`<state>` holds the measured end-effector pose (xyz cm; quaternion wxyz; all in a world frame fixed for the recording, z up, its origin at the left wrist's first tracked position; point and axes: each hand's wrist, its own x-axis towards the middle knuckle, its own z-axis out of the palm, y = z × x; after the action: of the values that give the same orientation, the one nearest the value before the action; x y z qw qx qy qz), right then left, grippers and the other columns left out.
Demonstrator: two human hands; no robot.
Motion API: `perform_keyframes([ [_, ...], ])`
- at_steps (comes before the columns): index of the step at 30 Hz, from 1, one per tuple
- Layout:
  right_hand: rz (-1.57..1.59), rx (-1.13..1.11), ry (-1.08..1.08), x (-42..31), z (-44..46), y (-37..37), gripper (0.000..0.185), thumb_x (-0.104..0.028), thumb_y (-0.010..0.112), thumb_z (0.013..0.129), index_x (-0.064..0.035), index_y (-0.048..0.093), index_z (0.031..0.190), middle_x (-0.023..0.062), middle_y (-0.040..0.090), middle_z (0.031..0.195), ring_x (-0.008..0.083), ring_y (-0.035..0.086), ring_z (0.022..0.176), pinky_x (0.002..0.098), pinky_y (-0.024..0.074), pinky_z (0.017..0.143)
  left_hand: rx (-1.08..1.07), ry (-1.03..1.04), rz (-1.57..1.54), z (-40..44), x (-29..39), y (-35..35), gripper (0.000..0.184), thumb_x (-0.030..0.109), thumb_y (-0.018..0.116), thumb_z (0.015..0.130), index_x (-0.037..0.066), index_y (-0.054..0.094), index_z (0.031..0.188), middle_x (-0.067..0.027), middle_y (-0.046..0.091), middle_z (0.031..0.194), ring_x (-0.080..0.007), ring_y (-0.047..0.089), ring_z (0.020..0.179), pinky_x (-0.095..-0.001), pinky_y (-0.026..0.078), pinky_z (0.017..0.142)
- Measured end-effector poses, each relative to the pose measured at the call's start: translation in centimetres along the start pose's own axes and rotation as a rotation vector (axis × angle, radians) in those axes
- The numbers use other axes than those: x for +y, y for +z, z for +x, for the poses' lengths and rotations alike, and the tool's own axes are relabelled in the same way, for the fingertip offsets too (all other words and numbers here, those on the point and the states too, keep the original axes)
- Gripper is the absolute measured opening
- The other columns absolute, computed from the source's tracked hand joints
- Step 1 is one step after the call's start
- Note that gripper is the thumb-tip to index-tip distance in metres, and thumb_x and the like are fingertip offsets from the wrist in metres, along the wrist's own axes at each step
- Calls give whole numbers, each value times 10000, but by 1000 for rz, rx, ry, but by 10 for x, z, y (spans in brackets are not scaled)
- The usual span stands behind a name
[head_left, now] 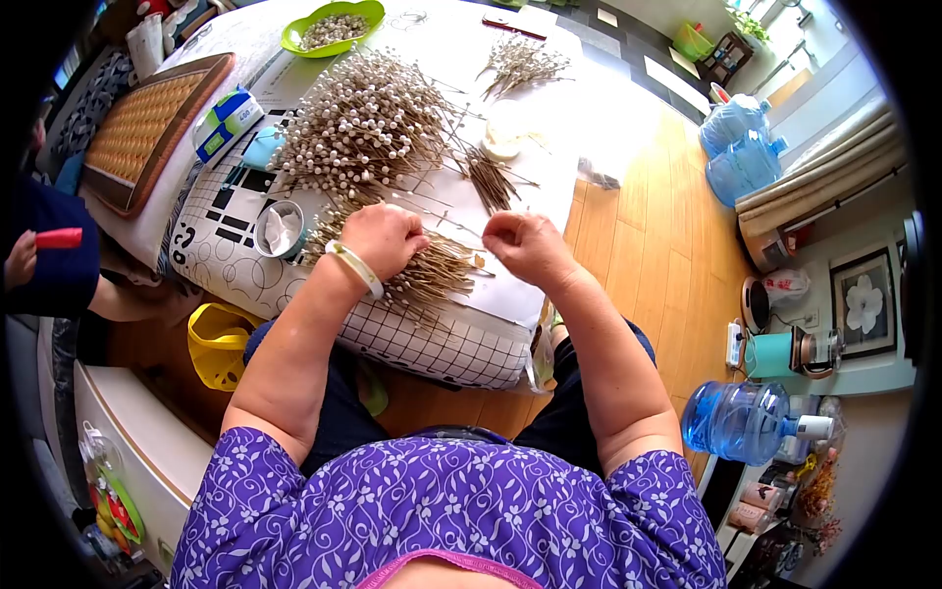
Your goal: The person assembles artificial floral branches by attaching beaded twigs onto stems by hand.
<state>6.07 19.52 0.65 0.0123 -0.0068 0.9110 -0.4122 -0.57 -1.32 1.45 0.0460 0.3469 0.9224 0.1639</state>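
A large heap of dried stems with small white beads (363, 123) lies on the covered table. My left hand (385, 239) is above the near end of the stems (432, 270), fingers pinched together; what it holds is too small to name. To its right my right hand (528, 245) is also pinched, over the white sheet, and I cannot make out anything in it. Just beyond the hands lies a bundle of brown stems (489, 180), with a roll of pale tape (502, 140) behind it. A smaller beaded bunch (523, 64) is at the back.
A round white tub (281, 229) stands left of my left hand. A green bowl of beads (334, 27) and a tissue pack (229, 123) sit farther back. Another person's hand (22, 260) holds a red object at the far left. Blue water bottles (741, 162) stand right.
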Motion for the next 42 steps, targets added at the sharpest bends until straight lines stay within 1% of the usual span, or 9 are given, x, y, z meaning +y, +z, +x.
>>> perform_keyframes([
  [3,-23,-21,-137,6,-1,14,87,-90,593,740,-5,601,758,71,582,624,113,538,580,251,446,565,228,168,-175,-4,2,1,159,219,609,751,62,628,733,-115,597,703,-273,590,710,-365,470,642],
  [8,177,-94,-41,2,1,14,87,-91,594,760,-5,592,772,-1,528,598,54,460,562,211,402,526,190,173,-226,-4,-2,5,171,198,634,746,27,631,757,-107,612,704,-239,594,633,-335,470,600],
  [10,377,-73,-74,-5,-2,12,107,-109,594,779,-2,585,784,-40,498,603,28,414,554,189,364,500,89,-66,-916,-2,1,8,183,173,636,779,-9,623,797,-65,622,720,-141,577,596,-264,465,563],
  [11,376,-73,-76,-8,-3,12,107,-109,594,779,-2,585,784,-40,498,603,28,414,554,189,364,500,92,-65,-915,0,3,7,183,173,636,779,-9,623,797,-65,622,720,-141,577,596,-264,465,563],
  [13,427,-65,-55,-11,-5,14,123,-121,598,787,0,583,791,-51,503,617,20,407,550,179,351,492,87,-194,-1397,5,6,5,190,157,622,808,-30,607,840,-36,613,744,-73,550,616,-196,453,564],
  [17,415,-15,-41,-9,-5,19,147,-127,600,748,19,598,758,7,543,570,49,468,532,212,406,501,81,-222,-1582,11,4,9,175,151,633,796,-7,600,864,-63,620,760,-103,594,663,-216,497,611],
  [36,623,-35,34,-3,-8,41,118,-105,604,791,10,586,775,-19,554,652,24,467,583,174,390,522,215,-179,-1436,21,5,18,130,114,584,826,-15,581,843,-71,617,736,-101,586,632,-213,494,598],
  [39,479,63,-52,-3,-5,38,114,-100,603,794,10,581,772,-17,559,653,26,476,583,172,394,518,187,-215,-1504,17,11,13,137,124,575,834,-11,588,856,-59,615,748,-89,577,634,-206,485,595],
  [42,479,227,-104,-2,1,38,112,-93,616,744,14,594,720,65,596,602,82,531,531,228,439,512,59,-183,-1421,9,18,19,147,125,597,817,-20,613,841,-43,610,742,-69,550,628,-196,471,595],
])
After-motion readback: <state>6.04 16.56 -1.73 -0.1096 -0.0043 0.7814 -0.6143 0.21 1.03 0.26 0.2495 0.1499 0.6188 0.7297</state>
